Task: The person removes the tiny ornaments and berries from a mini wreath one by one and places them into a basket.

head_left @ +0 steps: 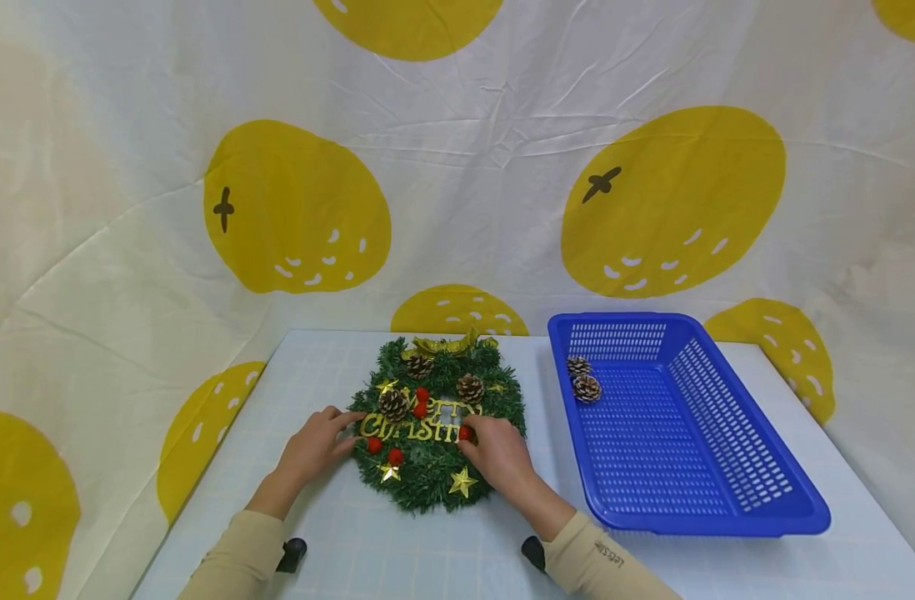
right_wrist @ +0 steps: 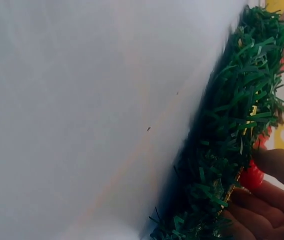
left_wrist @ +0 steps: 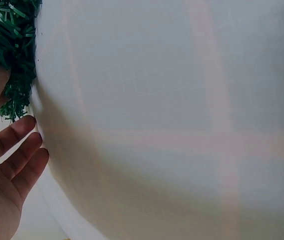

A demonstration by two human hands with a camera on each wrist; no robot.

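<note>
A green tinsel wreath (head_left: 437, 467) lies on the table, with a gold "Merry Christmas" sign (head_left: 408, 431) across its middle. Pine cones (head_left: 393, 404), gold stars (head_left: 462, 482) and red berries (head_left: 395, 457) sit on it. My right hand (head_left: 500, 454) is over the wreath's right side. Between its thumb and fingers it pinches a red berry (right_wrist: 252, 176) beside the end of the sign, covering the last letters. At the left edge, my left hand (head_left: 312, 450) touches the wreath with thumb and index finger. Its other fingers (left_wrist: 24, 157) extend loosely below the greenery.
A blue plastic basket (head_left: 727, 523) stands to the right of the wreath, with two pine cones (head_left: 587, 388) inside near its left wall. A gold bow (head_left: 450, 345) tops the wreath. Behind the table (head_left: 397, 558) hangs a white cloth with yellow fruit prints (head_left: 296, 208).
</note>
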